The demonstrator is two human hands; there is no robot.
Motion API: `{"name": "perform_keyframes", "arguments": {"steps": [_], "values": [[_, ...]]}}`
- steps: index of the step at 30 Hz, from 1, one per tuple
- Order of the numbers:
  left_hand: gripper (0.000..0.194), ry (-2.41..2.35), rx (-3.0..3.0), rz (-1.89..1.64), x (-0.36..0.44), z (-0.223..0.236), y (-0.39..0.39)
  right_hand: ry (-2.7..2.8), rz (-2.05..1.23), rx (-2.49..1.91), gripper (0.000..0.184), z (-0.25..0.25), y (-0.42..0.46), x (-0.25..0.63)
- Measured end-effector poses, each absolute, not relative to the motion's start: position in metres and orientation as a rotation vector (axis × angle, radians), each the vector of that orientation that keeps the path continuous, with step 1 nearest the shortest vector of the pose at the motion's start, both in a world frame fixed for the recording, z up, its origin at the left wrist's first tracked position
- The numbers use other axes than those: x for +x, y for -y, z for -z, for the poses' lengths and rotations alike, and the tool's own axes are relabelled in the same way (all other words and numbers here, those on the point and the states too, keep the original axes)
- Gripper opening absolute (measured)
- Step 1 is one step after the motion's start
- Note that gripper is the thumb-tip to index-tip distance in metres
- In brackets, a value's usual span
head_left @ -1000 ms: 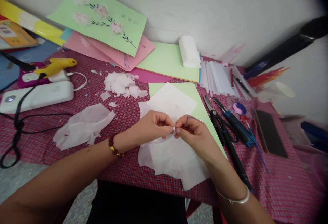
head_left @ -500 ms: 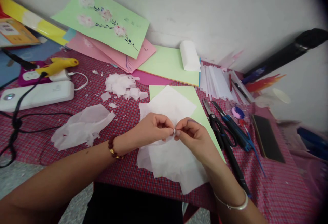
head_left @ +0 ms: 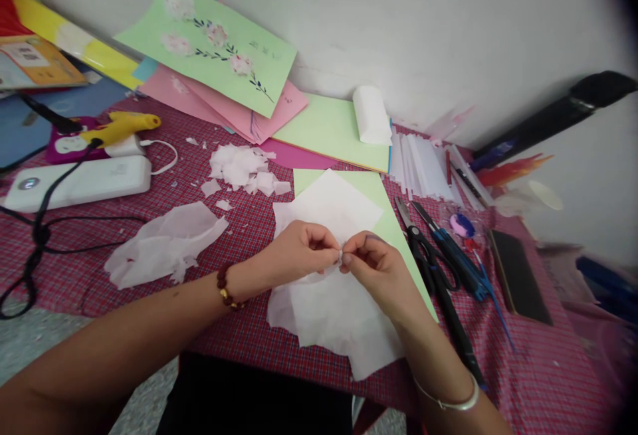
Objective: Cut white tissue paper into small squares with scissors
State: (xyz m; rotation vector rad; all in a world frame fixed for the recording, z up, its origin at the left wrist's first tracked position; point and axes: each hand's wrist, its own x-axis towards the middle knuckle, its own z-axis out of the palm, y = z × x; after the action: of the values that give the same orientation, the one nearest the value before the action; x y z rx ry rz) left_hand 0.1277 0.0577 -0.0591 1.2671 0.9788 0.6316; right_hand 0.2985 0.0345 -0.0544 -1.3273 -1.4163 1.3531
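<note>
My left hand (head_left: 304,252) and my right hand (head_left: 376,265) meet fingertip to fingertip, pinching a tiny piece of white tissue paper (head_left: 341,258) between them. Both hands are closed, and the fingers hide most of the piece. Under them lie white tissue sheets (head_left: 333,329) with torn lower edges, spread over a light green sheet (head_left: 383,186). A heap of small tissue paper pieces (head_left: 236,166) sits beyond my left forearm. Nearer to that arm lies a larger torn tissue sheet (head_left: 164,246).
On the right are scissors (head_left: 421,249), a blue utility knife (head_left: 458,256) and a dark phone (head_left: 521,275). A white power bank (head_left: 80,182) and yellow glue gun (head_left: 122,129) with cables lie left. Green paper with tissue flowers (head_left: 214,43) leans at the wall, near a tissue pack (head_left: 371,115).
The whole view has shifted slightly. Both hands stay pinched on the tiny tissue piece, with only slight finger movement.
</note>
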Motion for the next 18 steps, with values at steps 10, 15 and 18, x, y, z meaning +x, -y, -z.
{"name": "perform_keyframes", "arguments": {"steps": [10, 15, 18], "values": [[0.011, -1.012, 1.305, -0.696, 0.1285, 0.0649, -0.0563, 1.470, -1.259, -1.340, 0.007, 0.0570, -0.0302, 0.2985], [0.011, -0.915, 1.216, -0.690, 0.1266, 0.0624, -0.0554, 1.494, -1.236, -1.343, 0.008, 0.0552, -0.0295, 0.2993], [0.008, -0.821, 1.037, -0.646, 0.1267, 0.0590, -0.0564, 1.471, -1.240, -1.330, 0.009, 0.0519, -0.0300, 0.2978]]}}
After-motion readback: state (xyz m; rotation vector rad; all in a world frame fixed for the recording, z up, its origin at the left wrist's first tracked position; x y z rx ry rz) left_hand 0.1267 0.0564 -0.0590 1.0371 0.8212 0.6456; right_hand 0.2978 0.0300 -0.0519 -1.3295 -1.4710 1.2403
